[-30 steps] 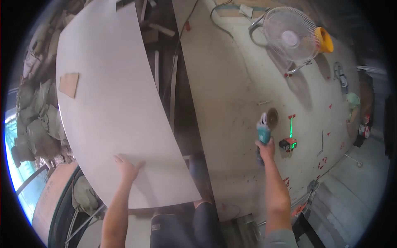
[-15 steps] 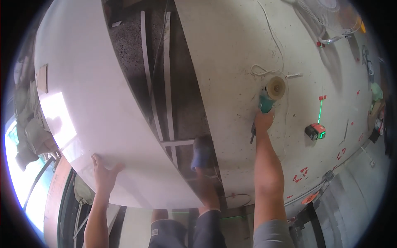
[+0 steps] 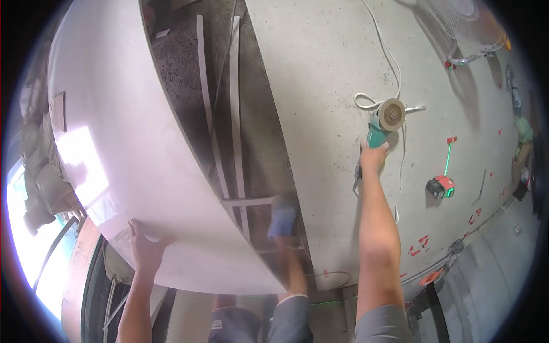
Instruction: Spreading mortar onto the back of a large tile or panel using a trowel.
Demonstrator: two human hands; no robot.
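Observation:
My right hand is wrapped round the body of a green angle grinder. The grinder's round tan disc faces up, above the dull off-white board on the right. On the glossy white panel at the left lies my left hand, near the panel's lower left edge. Its fingers and thumb are spread, and nothing is in it. A white cord runs over the board and loops beside the grinder.
Between panel and board is a dark gap with pale strips; my blue-shod foot stands in it. A red and black laser level casting green light sits on the board. Far right stands a fan; nearer are red marks.
The grinder in my right hand has moved slightly away and to the right, nearer the cord's loop. The whole view has shifted a little. My left hand stays on the panel.

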